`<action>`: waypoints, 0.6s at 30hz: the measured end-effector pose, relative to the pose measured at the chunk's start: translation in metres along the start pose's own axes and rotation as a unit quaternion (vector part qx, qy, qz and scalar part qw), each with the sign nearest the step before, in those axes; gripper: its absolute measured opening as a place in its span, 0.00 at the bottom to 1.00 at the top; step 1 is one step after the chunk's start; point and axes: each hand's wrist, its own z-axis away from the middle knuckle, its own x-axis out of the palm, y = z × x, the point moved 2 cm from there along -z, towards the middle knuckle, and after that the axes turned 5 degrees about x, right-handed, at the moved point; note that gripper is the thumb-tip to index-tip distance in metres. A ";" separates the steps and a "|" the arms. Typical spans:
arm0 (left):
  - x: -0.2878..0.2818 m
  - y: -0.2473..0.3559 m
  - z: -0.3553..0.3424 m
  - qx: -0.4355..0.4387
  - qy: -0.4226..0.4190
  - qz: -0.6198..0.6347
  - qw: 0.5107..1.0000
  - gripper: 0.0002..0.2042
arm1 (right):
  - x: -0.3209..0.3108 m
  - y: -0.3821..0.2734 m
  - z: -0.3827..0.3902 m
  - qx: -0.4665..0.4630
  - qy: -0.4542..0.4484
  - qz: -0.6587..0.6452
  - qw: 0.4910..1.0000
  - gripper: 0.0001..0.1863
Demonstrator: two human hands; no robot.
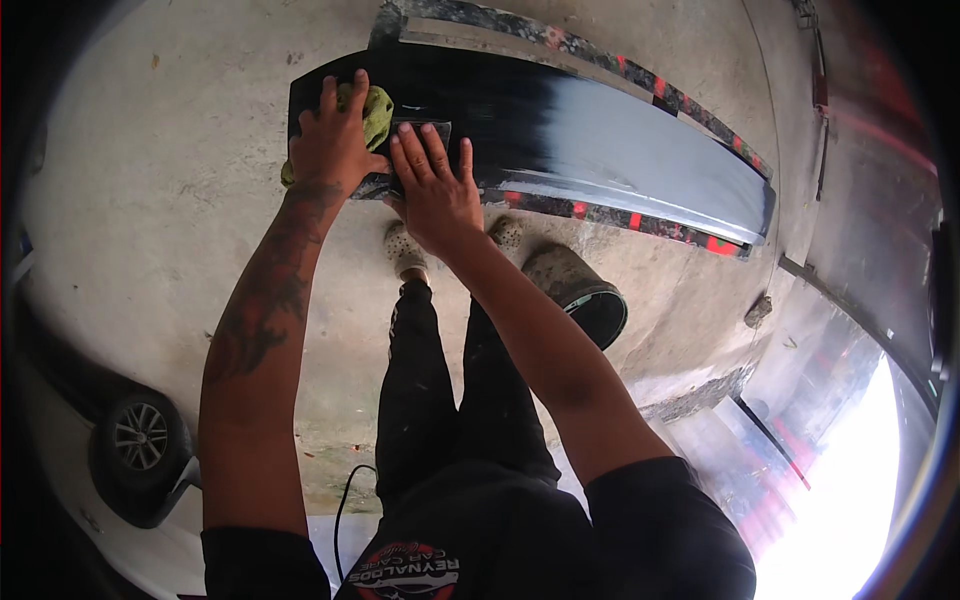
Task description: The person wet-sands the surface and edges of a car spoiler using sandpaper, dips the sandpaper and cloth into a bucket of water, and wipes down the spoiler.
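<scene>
A long panel, glossy black at its left and dull grey toward its right, is raised above the floor across the upper middle. My left hand rests on its left end, fingers spread over a crumpled green cloth that shows on both sides of the hand. Beside it, my right hand presses a dark rectangular sheet, which looks like sandpaper, against the black surface. Those fingers lie nearly straight over the sheet, with the thumb tucked at the near side. Most of the sheet is hidden beneath them.
Dark strips with red patches run along beneath the panel's long edges. A dark bucket stands on the concrete floor, right of my feet. At lower left is a car wheel; a black cable hangs near my legs.
</scene>
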 end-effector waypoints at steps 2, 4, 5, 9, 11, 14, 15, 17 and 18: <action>0.002 -0.003 0.003 -0.004 0.015 0.013 1.000 0.61 | -0.004 0.013 0.007 -0.013 -0.008 -0.004 1.000 0.44; 0.001 -0.004 0.005 -0.002 0.014 0.011 1.000 0.61 | -0.009 0.080 0.030 0.100 0.004 -0.009 0.995 0.45; 0.000 -0.004 0.005 -0.001 0.013 0.008 1.000 0.61 | -0.009 0.120 0.040 0.169 0.027 -0.001 0.985 0.46; -0.004 -0.005 0.005 0.000 0.010 0.021 1.000 0.62 | -0.011 0.184 0.043 0.406 0.043 -0.061 0.911 0.46; -0.002 -0.002 0.003 0.002 0.012 0.024 1.000 0.61 | -0.006 0.135 0.017 0.354 0.076 -0.053 0.931 0.46; 0.007 -0.003 0.001 0.015 0.044 0.018 0.999 0.59 | -0.011 0.023 -0.027 0.108 0.060 -0.048 0.991 0.44; 0.007 0.001 0.000 0.022 0.044 0.020 0.999 0.59 | -0.004 0.006 -0.033 0.056 0.060 0.002 0.997 0.43; 0.006 -0.003 0.002 0.018 0.020 0.020 0.999 0.62 | -0.001 0.004 -0.035 0.002 0.059 0.046 0.997 0.43; 0.005 -0.011 0.007 0.012 0.019 0.016 1.000 0.62 | -0.008 0.018 -0.030 0.008 0.029 0.004 1.000 0.43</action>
